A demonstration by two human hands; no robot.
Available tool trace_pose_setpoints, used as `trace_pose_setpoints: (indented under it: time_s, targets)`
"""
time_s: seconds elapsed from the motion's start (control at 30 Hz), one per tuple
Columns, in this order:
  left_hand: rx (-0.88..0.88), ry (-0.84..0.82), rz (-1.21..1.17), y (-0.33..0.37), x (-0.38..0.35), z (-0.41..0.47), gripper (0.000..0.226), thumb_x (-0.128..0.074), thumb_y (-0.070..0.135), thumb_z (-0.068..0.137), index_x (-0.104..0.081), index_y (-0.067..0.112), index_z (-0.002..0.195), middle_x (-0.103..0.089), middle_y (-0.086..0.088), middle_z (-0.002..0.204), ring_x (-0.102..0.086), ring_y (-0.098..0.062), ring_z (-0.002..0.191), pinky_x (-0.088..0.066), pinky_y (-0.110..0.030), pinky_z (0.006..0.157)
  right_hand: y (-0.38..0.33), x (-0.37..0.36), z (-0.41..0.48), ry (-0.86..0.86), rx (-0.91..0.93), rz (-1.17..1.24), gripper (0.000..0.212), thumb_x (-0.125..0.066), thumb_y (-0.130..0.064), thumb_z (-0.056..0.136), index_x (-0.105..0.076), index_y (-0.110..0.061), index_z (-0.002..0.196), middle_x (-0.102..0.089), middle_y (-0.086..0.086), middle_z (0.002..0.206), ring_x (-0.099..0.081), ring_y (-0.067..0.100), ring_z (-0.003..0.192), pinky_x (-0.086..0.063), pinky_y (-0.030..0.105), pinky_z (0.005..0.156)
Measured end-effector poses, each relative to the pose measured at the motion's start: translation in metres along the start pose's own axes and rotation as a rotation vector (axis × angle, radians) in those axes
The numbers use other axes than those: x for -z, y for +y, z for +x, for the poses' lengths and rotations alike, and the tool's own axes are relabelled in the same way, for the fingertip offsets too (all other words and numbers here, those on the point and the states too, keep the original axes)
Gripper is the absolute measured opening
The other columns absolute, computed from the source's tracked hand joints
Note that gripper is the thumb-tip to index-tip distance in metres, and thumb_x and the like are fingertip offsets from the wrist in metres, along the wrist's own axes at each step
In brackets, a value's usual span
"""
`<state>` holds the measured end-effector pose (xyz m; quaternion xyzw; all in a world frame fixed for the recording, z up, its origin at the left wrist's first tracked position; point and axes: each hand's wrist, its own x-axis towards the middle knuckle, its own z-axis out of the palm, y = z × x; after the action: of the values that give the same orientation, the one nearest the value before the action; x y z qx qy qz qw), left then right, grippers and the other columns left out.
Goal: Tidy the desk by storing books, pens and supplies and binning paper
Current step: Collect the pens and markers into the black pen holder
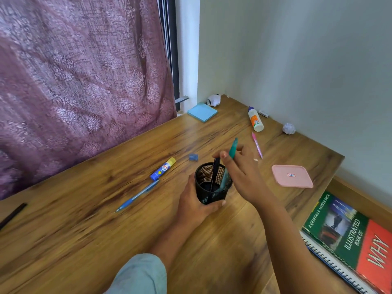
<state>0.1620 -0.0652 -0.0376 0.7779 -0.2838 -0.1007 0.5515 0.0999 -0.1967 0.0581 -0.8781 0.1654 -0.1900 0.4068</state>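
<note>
My left hand (196, 201) grips a black mesh pen cup (206, 195) standing on the wooden desk (84, 230). A black pen (215, 169) stands in the cup. My right hand (244, 177) hovers over the cup's right rim, with a teal pen (233, 147) pinched lightly between thumb and forefinger; the pen's lower end is inside the cup. Loose on the desk lie a blue pen (140, 195), a glue stick (163, 169), a blue sharpener (193, 157), a pink pen (257, 145), a glue bottle (255, 119) and blue sticky notes (202, 112).
Crumpled paper balls lie by the wall (289, 128) and in the far corner (214, 100). A pink lid (291, 176) sits near the desk's right edge. Stacked books (350, 236) lie lower right. A black pen (12, 215) is at the left edge. A purple curtain (74, 81) hangs left.
</note>
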Motion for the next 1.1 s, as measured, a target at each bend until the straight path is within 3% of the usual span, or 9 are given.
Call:
trace_pose_setpoints:
  time_s: [0.1,0.17,0.23,0.3,0.47,0.67,0.8,0.93,1.1]
  targets:
    - [-0.001,0.008,0.004,0.001,0.000,0.000,0.090,-0.081,0.059,0.050,-0.031,0.046,0.125,-0.050,0.028,0.115,-0.047,0.014,0.111,-0.041,-0.004,0.085,0.018,-0.012,-0.009,-0.007,-0.038,-0.002,0.041,-0.031,-0.064,0.090,-0.058,-0.048,0.116,-0.030,-0.021,0.127,-0.027,0.012,0.130,-0.029,0.039,0.108]
    - [-0.004,0.014,0.016,0.001,0.000,0.001,0.091,-0.081,0.058,0.050,-0.029,0.049,0.124,-0.048,0.031,0.113,-0.046,0.018,0.109,-0.040,-0.003,0.085,0.022,-0.015,-0.014,-0.014,-0.070,0.051,0.032,-0.037,-0.055,0.093,-0.052,-0.050,0.121,-0.031,-0.016,0.133,-0.023,0.012,0.132,-0.026,0.031,0.108]
    - [-0.002,0.015,0.027,0.001,0.000,0.000,0.091,-0.083,0.055,0.050,-0.028,0.052,0.123,-0.048,0.031,0.113,-0.046,0.019,0.107,-0.039,-0.002,0.084,0.025,-0.018,-0.017,-0.034,-0.078,0.099,0.029,-0.044,-0.044,0.096,-0.048,-0.050,0.124,-0.035,-0.010,0.136,-0.026,0.009,0.129,-0.029,0.020,0.103]
    - [-0.002,0.017,0.032,0.001,0.000,0.000,0.090,-0.085,0.051,0.051,-0.027,0.059,0.120,-0.049,0.031,0.113,-0.047,0.018,0.107,-0.040,-0.003,0.084,0.029,-0.023,-0.017,-0.025,-0.045,0.159,0.030,-0.049,-0.039,0.096,-0.046,-0.051,0.124,-0.042,-0.008,0.132,-0.034,0.007,0.125,-0.034,0.024,0.103]
    - [-0.003,0.018,0.049,0.001,0.000,0.001,0.089,-0.084,0.052,0.052,-0.028,0.052,0.121,-0.049,0.031,0.112,-0.047,0.018,0.106,-0.039,0.000,0.083,0.036,-0.030,-0.014,0.037,-0.016,0.242,0.046,-0.043,-0.057,0.086,-0.051,-0.038,0.127,-0.052,-0.020,0.125,-0.044,-0.002,0.120,-0.039,0.033,0.103]
    - [0.001,0.025,0.052,-0.002,-0.002,0.001,0.089,-0.087,0.047,0.053,-0.033,0.041,0.124,-0.050,0.027,0.113,-0.047,0.017,0.107,-0.036,0.002,0.082,0.038,-0.023,-0.007,0.104,-0.007,0.386,0.030,-0.040,-0.038,0.095,-0.057,-0.031,0.119,-0.060,-0.019,0.112,-0.053,-0.004,0.112,-0.043,0.018,0.092]
    - [0.012,0.022,0.064,-0.001,-0.002,0.001,0.089,-0.086,0.048,0.054,-0.031,0.044,0.124,-0.049,0.028,0.113,-0.046,0.017,0.108,-0.037,0.001,0.083,0.039,-0.020,-0.001,0.198,-0.018,0.347,0.023,-0.044,-0.029,0.100,-0.065,-0.026,0.107,-0.064,-0.016,0.102,-0.057,0.000,0.097,-0.049,0.024,0.081]
    - [0.014,0.012,0.067,0.000,-0.001,0.001,0.090,-0.086,0.049,0.054,-0.031,0.043,0.125,-0.050,0.024,0.116,-0.047,0.013,0.109,-0.038,-0.001,0.084,0.042,-0.020,0.003,0.198,-0.048,0.296,0.015,-0.054,-0.022,0.095,-0.069,-0.019,0.092,-0.066,-0.006,0.088,-0.056,-0.002,0.079,-0.044,0.012,0.069]
    - [0.017,0.008,0.055,-0.001,-0.001,0.001,0.090,-0.085,0.049,0.054,-0.031,0.042,0.125,-0.050,0.024,0.116,-0.047,0.013,0.110,-0.038,0.001,0.083,0.044,-0.020,0.003,0.189,-0.076,0.325,0.017,-0.057,-0.024,0.094,-0.070,-0.014,0.091,-0.067,-0.006,0.082,-0.057,0.000,0.075,-0.045,0.015,0.067]
